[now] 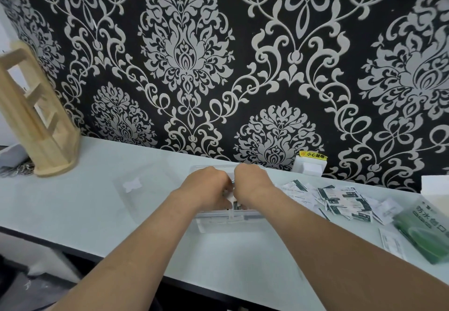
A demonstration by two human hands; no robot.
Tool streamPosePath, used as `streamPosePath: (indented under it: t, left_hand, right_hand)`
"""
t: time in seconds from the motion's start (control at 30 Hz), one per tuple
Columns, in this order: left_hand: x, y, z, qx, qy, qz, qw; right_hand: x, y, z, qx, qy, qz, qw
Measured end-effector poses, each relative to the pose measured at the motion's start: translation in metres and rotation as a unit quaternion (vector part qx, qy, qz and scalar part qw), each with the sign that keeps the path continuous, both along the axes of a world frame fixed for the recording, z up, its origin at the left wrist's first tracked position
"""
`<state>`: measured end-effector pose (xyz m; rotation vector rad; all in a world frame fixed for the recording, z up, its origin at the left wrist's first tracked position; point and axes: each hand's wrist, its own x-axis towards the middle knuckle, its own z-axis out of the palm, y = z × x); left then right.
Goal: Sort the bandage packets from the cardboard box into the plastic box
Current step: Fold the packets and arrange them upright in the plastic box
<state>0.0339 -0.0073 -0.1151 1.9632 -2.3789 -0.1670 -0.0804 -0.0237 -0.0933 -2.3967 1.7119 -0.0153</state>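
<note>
Head: hands [206,185] [252,182] together in plastic box [218,223]

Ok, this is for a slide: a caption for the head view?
Left hand and right hand reach into the clear plastic box; loose bandage packets lie right of it.

Fingers of left hand [206,184] and right hand [252,182] hidden over plastic box [218,216], cardboard box [422,233] cropped at right

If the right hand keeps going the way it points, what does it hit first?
Probably the plastic box: the right hand dips into it, likely onto bandage packets inside; depth unclear.
</note>
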Motion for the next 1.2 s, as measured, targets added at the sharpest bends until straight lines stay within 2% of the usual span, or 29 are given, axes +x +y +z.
streamPosePath:
  t: [0.13,0.33,0.4,0.47,0.57,0.63,0.7,0.83,0.93,1.0,1.2]
  left_hand:
    - [-0.005,-0.001,0.001,0.004,-0.020,-0.003,1.000]
    - [-0.011,0.001,0.004,0.026,-0.044,-0.006,0.999]
    - [-0.011,0.001,0.004,0.039,-0.047,0.003,0.998]
    - [-0.008,0.001,0.006,0.035,-0.029,0.018,0.999]
    - [-0.009,0.004,0.018,-0.018,0.032,0.043,0.998]
    - [-0.020,0.011,0.033,-0.065,0.106,0.054,0.991]
    - [-0.042,0.020,0.048,-0.102,0.188,0.060,0.975]
    - [-0.103,0.036,0.047,-0.095,0.288,0.037,0.952]
    - [-0.152,0.036,0.020,-0.045,0.254,0.008,0.966]
    - [-0.173,0.028,-0.003,-0.011,0.214,0.003,0.977]
    - [-0.186,-0.010,-0.041,0.028,0.153,0.080,0.985]
  right_hand:
    - [-0.004,0.000,0.008,0.003,0.022,0.036,0.999]
    - [-0.008,0.000,0.007,0.054,0.033,0.066,0.996]
    - [-0.008,0.001,0.008,0.067,0.019,0.063,0.996]
    - [-0.012,0.000,0.012,0.058,-0.040,0.044,0.997]
    - [-0.036,-0.007,0.023,0.015,-0.198,-0.019,0.980]
    - [-0.067,-0.010,0.030,-0.009,-0.276,-0.063,0.959]
    - [-0.104,-0.010,0.030,-0.019,-0.304,-0.100,0.947]
    - [-0.161,-0.009,-0.003,-0.002,-0.267,-0.144,0.953]
    - [-0.183,-0.001,-0.032,0.015,-0.243,-0.132,0.961]
    - [-0.191,0.006,-0.047,-0.009,-0.231,-0.118,0.966]
    - [-0.201,0.010,-0.077,-0.036,-0.211,-0.065,0.975]
